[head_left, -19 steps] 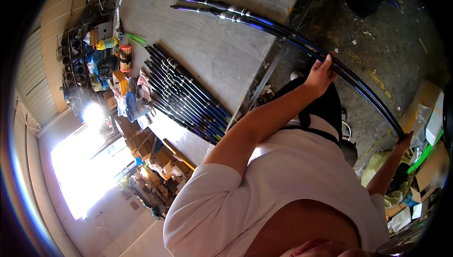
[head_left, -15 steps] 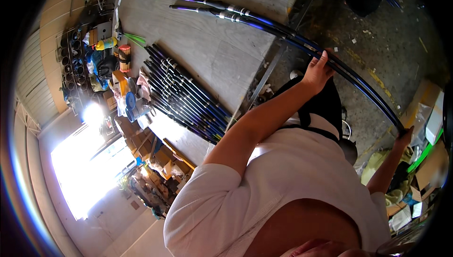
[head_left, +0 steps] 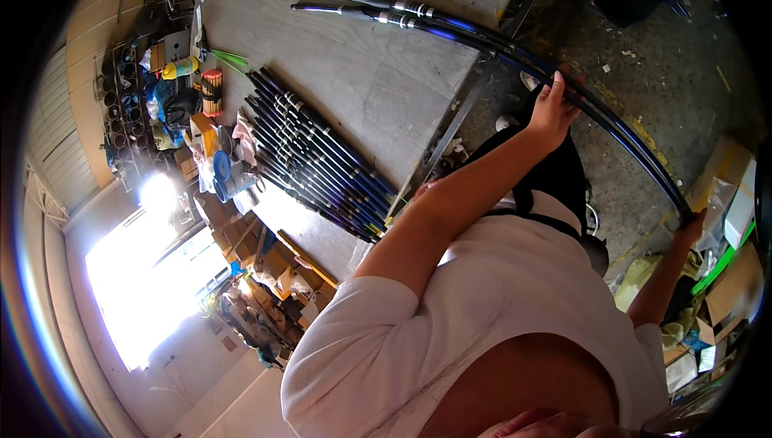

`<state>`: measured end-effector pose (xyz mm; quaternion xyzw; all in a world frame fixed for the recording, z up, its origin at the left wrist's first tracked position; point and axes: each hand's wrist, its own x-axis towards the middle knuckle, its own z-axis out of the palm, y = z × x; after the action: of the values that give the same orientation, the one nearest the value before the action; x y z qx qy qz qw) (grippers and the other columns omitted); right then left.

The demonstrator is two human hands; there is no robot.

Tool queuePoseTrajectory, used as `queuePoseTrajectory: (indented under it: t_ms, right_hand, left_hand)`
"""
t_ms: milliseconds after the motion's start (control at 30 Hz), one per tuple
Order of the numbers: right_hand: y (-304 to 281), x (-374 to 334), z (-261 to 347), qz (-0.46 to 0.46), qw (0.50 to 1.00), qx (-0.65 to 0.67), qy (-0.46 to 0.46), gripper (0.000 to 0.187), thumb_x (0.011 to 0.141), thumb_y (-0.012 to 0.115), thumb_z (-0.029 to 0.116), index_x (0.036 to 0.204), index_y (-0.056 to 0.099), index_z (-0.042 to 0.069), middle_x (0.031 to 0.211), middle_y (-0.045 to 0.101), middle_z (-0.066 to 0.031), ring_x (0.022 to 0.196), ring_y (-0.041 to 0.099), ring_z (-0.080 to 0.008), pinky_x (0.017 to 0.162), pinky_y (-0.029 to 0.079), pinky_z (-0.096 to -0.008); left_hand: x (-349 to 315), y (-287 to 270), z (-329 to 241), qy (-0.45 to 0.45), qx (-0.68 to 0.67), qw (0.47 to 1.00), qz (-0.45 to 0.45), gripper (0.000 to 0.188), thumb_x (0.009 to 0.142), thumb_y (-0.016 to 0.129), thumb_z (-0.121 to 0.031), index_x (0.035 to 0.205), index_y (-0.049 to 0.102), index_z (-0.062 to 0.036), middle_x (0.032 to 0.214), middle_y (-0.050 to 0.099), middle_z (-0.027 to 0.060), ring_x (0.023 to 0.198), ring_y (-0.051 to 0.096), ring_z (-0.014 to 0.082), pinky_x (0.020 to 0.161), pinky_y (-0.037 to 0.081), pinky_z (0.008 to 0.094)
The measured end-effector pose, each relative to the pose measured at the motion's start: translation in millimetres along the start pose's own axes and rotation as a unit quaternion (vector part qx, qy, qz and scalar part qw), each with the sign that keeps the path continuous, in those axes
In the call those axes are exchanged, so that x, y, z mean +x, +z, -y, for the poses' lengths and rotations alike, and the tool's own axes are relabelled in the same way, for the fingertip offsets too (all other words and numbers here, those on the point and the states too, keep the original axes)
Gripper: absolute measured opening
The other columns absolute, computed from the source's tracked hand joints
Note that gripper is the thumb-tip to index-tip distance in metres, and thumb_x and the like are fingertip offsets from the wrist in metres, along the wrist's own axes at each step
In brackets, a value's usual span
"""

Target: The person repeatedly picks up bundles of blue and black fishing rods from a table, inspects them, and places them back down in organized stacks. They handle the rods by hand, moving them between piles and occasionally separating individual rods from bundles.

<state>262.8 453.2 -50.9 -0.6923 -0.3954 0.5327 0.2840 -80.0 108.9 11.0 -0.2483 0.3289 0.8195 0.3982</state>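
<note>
At lower centre, the white shirt fills the nearest part of the frame. The left hand, right of centre, is closed around two rods, thumb on top. The right hand, at the right, grips their lower ends; its finger positions are too dark to tell.

The rods run side by side from upper centre to the right, crossing the bench edge and spanning the floor, where small scraps lie scattered. Cartons and an olive cloth crowd close around the right hand, hemming in that side.

On the grey bench, a wide stretch of top separates the rods from a pile of similar rods left of centre. Beyond the pile, clutter with a blue tub lines the far side. Farthest off, a bright window glares at lower left.
</note>
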Motion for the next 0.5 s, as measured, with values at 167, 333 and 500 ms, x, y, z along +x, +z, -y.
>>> queuePoseTrajectory:
  t_ms: [167,333,500]
  right_hand:
    - [0.1,10.6,4.9,0.088,0.996,0.028,0.003,0.042,0.088,0.057,0.037,0.056,0.04,0.014,0.049,0.036,0.0,0.04,0.035,-0.012,0.039,0.028,-0.0267]
    - [-9.6,54.4,-19.4,0.163,0.985,0.051,0.034,0.034,0.089,0.056,0.034,0.063,0.047,0.013,0.054,0.04,0.0006,0.045,0.039,-0.0109,0.041,0.031,-0.025]
    - [30.9,44.0,-20.0,0.216,0.975,-0.017,0.054,0.021,0.089,0.056,0.031,0.077,0.054,0.014,0.066,0.048,0.0023,0.054,0.045,-0.0079,0.046,0.034,-0.0242]
  left_hand:
    - [-1.8,0.6,-6.1,0.002,-0.032,0.999,0.002,0.043,0.088,0.051,-0.048,0.122,0.046,-0.0222,0.112,0.057,0.0023,0.093,0.052,0.017,0.084,0.04,0.035]
    - [6.7,-1.9,-16.3,0.038,-0.053,0.998,-0.005,0.039,0.087,0.051,-0.048,0.114,0.049,-0.0192,0.109,0.059,0.0042,0.092,0.054,0.0191,0.084,0.041,0.0358]
    - [6.3,-16.5,-24.7,0.064,-0.045,0.997,-0.017,0.033,0.086,0.057,-0.04,0.107,0.053,-0.0145,0.111,0.058,0.0055,0.099,0.054,0.0209,0.086,0.041,0.0356]
